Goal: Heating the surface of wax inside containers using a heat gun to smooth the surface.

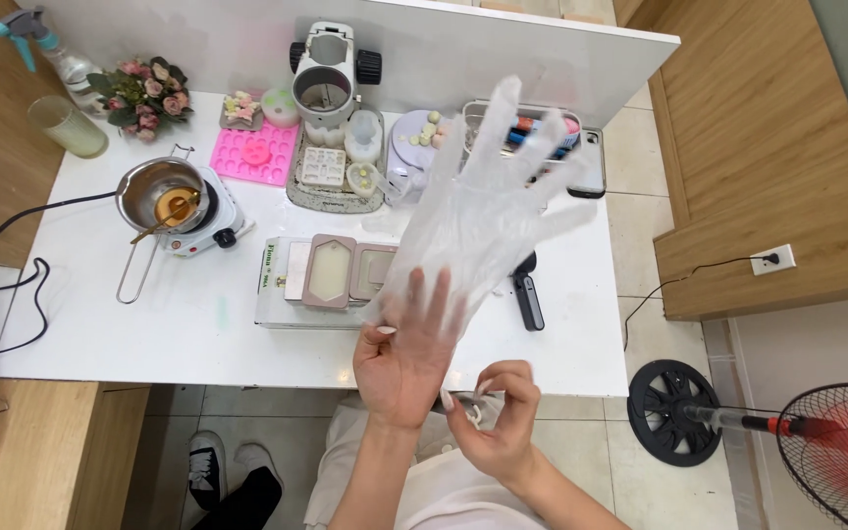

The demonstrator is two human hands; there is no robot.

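We've got our left hand (406,355) w/ fingers released, spread, partway into a clear plastic glove (488,201) held up over the white worktop (100,324). Our right hand (495,417) fingers are pinching the glove's cuff edge, just beside the left wrist.

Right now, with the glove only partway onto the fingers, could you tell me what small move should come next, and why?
Probably pull the cuff down toward the wrist. The left hand has only its fingers inside the clear plastic glove, whose finger sleeves stand loose and unfilled above. The right hand pinches the cuff edge just beside the left palm, so it looks well placed to draw it down.
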